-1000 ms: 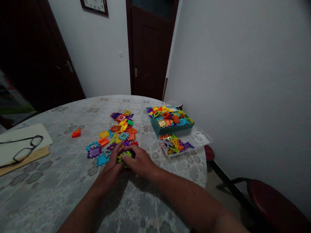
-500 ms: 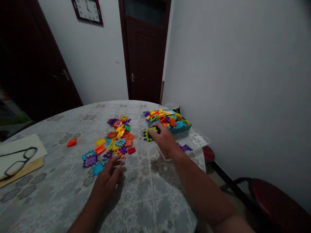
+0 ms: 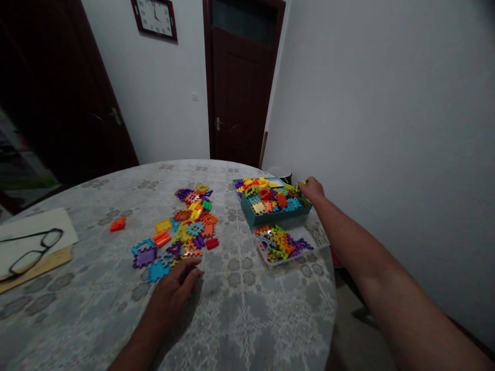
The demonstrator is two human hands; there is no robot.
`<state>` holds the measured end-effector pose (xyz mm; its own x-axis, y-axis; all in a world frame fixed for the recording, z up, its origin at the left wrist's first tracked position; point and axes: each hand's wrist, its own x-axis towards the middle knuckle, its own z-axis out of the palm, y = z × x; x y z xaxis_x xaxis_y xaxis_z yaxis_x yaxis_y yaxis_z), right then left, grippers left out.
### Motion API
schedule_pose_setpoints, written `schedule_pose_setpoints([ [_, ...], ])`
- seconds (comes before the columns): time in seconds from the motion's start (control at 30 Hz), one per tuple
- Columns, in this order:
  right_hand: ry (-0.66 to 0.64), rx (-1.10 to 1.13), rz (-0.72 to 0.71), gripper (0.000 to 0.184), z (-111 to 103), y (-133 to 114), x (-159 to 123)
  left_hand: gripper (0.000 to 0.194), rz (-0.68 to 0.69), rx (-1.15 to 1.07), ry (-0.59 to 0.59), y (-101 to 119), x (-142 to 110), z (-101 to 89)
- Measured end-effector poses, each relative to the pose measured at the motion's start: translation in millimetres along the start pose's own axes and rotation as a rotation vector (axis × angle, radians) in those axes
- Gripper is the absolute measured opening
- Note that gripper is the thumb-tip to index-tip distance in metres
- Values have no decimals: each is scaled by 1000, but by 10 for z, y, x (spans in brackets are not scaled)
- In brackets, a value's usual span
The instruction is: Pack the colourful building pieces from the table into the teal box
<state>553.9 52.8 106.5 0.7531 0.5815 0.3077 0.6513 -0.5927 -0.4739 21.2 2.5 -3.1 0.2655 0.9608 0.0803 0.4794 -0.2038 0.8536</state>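
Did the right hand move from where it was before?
Yes. The right hand moved rightward, from left of the teal box to its right end.

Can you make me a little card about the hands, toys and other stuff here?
Left hand: left hand by the loose toy pieces, holding nothing I can see
Right hand: right hand at the far right of the teal box, near green pieces; grip unclear
Boxes: teal box and clear tray, both with colorful pieces
Off alone: orange piece
Other stuff: glasses on paper, wall clock
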Motion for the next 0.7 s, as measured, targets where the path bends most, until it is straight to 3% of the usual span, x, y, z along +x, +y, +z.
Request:
schedule_pose_setpoints([
  [0.27, -89, 44, -26, 41, 233, 171, 73, 40, -47, -17, 9, 50, -5, -20],
  [0.7, -111, 197, 15, 51, 242, 359, 55, 40, -25, 21, -7, -24, 14, 3],
])
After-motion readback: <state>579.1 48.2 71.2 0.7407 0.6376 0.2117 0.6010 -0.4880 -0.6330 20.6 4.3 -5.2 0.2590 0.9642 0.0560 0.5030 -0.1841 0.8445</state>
